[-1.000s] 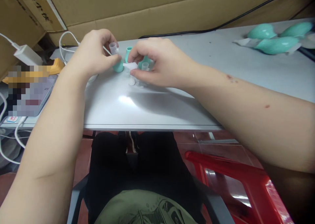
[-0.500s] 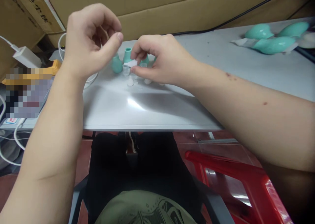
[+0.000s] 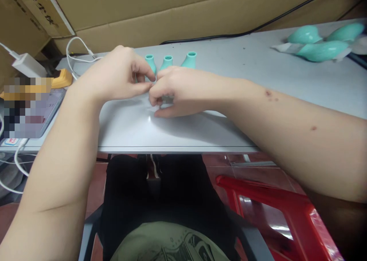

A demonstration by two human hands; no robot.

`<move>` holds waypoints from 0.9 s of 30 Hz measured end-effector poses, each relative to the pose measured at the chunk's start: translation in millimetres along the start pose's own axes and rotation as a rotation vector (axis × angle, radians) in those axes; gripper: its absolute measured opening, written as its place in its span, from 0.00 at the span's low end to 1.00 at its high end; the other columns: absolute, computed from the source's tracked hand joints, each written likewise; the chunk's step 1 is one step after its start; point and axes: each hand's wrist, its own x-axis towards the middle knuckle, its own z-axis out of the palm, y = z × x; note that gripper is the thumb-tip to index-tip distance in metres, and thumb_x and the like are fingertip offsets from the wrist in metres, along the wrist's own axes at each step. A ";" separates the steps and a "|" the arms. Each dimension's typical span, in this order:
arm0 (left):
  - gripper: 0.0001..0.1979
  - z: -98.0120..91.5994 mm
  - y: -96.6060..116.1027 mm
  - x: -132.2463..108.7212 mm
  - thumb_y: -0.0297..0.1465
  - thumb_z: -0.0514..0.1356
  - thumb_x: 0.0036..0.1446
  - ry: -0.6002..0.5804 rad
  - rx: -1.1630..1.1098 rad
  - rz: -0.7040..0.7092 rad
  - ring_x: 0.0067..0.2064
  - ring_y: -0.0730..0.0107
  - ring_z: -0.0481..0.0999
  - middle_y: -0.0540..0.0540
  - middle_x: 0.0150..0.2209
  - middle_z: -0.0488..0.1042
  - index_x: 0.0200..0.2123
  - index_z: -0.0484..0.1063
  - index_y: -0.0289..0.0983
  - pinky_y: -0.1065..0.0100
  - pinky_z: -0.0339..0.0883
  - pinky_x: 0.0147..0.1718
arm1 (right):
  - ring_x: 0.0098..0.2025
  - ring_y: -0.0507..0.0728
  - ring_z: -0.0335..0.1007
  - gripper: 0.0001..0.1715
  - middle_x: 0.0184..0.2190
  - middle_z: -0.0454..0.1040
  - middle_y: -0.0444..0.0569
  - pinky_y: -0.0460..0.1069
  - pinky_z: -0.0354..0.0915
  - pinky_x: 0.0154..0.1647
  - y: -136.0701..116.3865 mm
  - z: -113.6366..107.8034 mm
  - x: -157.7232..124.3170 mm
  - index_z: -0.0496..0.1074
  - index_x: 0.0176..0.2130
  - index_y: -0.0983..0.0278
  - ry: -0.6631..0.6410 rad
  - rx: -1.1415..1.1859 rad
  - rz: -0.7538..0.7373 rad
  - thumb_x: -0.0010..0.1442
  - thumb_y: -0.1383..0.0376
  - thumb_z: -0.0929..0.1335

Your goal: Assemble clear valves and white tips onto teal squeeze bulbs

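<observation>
My left hand (image 3: 122, 75) reaches in from the left, thumb and fingers curled toward each other around something too hidden to make out. Close beside its fingertips, my right hand (image 3: 183, 91) is low over the table, with its fingers bent down in a pinch; what they hold is mostly hidden. Behind the hands stand three mint-green pieces with open round necks: a left one (image 3: 150, 61), a middle one (image 3: 167, 60) and a right one (image 3: 189, 59). The right hand covers their lower parts. Small white and clear parts near the fingertips are mostly covered.
More mint-green rounded pieces (image 3: 322, 51) lie at the back right with white wrapping. A black cable (image 3: 206, 38) runs along the cardboard wall (image 3: 183, 18). To the left are a white charger (image 3: 30, 67), white cables and a partly blurred phone (image 3: 54, 106). A red stool (image 3: 263, 192) stands below.
My left hand has come down and right, beside the right hand. My right hand has moved slightly lower and nearer. The white piece seen at its fingertips earlier is now hidden.
</observation>
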 end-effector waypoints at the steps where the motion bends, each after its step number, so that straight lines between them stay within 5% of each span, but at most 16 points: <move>1: 0.06 0.9 -0.9 0.8 0.37 0.67 0.54 -0.022 0.024 -0.007 0.24 0.64 0.70 0.51 0.23 0.77 0.33 0.86 0.45 0.61 0.59 0.26 | 0.40 0.57 0.65 0.03 0.31 0.75 0.47 0.53 0.58 0.45 0.4 -0.7 0.0 0.75 0.33 0.63 -0.010 -0.010 0.002 0.59 0.65 0.72; 8: 0.05 4.2 -3.5 3.9 0.35 0.63 0.49 -0.104 0.001 -0.004 0.22 0.65 0.64 0.52 0.19 0.71 0.22 0.78 0.46 0.60 0.56 0.24 | 0.38 0.57 0.64 0.04 0.30 0.73 0.47 0.52 0.56 0.43 3.1 -6.5 -3.1 0.75 0.32 0.64 -0.012 -0.046 0.017 0.57 0.66 0.72; 13: 0.04 2.3 -7.7 8.5 0.26 0.62 0.42 0.166 -0.381 -0.194 0.22 0.68 0.68 0.50 0.20 0.73 0.22 0.76 0.42 0.64 0.57 0.21 | 0.40 0.57 0.65 0.05 0.32 0.75 0.47 0.51 0.57 0.42 2.1 -5.8 -3.8 0.77 0.36 0.64 0.004 0.004 0.059 0.58 0.65 0.73; 16: 0.03 2.0 -13.3 14.6 0.27 0.61 0.44 0.291 -0.682 -0.355 0.19 0.73 0.63 0.50 0.20 0.69 0.23 0.70 0.40 0.69 0.48 0.15 | 0.42 0.57 0.67 0.08 0.35 0.76 0.48 0.51 0.57 0.42 3.5 -2.6 -4.4 0.80 0.40 0.65 0.028 0.057 0.078 0.58 0.65 0.73; 21: 0.05 -0.2 -14.5 22.2 0.31 0.59 0.47 0.268 -1.012 -0.599 0.15 0.83 0.52 0.52 0.18 0.60 0.22 0.67 0.38 0.76 0.35 0.13 | 0.46 0.59 0.67 0.09 0.37 0.77 0.49 0.52 0.59 0.46 6.3 -0.6 -4.1 0.81 0.41 0.64 0.045 0.097 0.068 0.60 0.64 0.73; 27: 0.03 -1.2 -9.3 18.6 0.29 0.61 0.41 0.290 -1.080 -0.578 0.15 0.82 0.53 0.48 0.20 0.65 0.21 0.70 0.36 0.77 0.41 0.10 | 0.48 0.63 0.63 0.07 0.37 0.77 0.51 0.55 0.59 0.50 5.0 -7.4 -3.0 0.81 0.35 0.63 0.022 0.005 0.043 0.63 0.62 0.72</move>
